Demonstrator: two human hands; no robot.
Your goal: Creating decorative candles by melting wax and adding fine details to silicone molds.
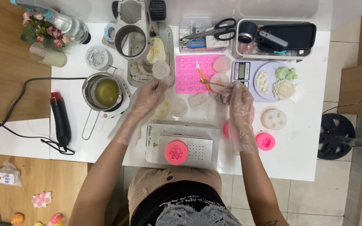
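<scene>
Small item pinched at right hand (240, 97) fingertips (227, 86): too small, blurred under clear glove. Left hand (149, 97) fingertips (161, 83) overlap pale round mould (161, 69); contact unclear. Clear moulds (179, 107) just below fingers: contents indistinct. Plastic bottle (65, 21) cut by top edge.

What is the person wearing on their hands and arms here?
Both the left hand and the right hand are covered by loose, clear plastic gloves, thin and crinkly, which reach past the wrists and flare open over the lower forearms. Above the gloves the arms are bare, with no sleeves. A small dark mark, perhaps a tattoo, shows near the right elbow.
</scene>
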